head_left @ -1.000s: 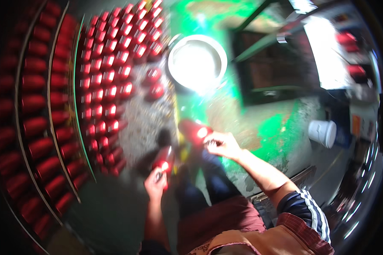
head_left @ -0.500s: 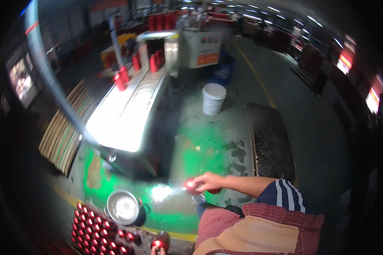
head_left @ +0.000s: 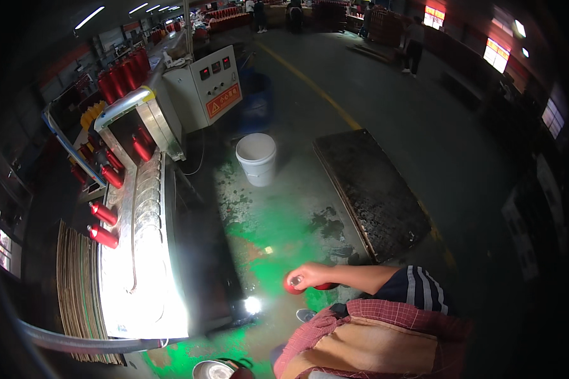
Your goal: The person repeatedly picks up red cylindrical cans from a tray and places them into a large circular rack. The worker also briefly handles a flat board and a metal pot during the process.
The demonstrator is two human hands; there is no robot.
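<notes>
- Red cylinder point(head_left: 295, 285): a small red piece with a pale end, held low in the middle of the view, over the green-stained floor point(head_left: 278, 230).
- Right hand point(head_left: 310, 276): fingers are wrapped around the red cylinder; the forearm runs back to a striped sleeve point(head_left: 417, 287) and a plaid apron.
- Left hand: not seen anywhere here.
- Machine point(head_left: 142, 252): a long bright metal bed at the left, well apart from the right hand; several red cylinders point(head_left: 104, 215) stand along its far edge and more sit higher up behind it.
- Control box point(head_left: 208, 85) stands at the machine's far end, with a white bucket point(head_left: 256, 158) on the floor near it and a dark mat point(head_left: 373, 189) to the right.
- Progress, as a judgement: one piece is in hand and away from the machine, so it has not been set anywhere; many other red pieces are already racked by the machine.
</notes>
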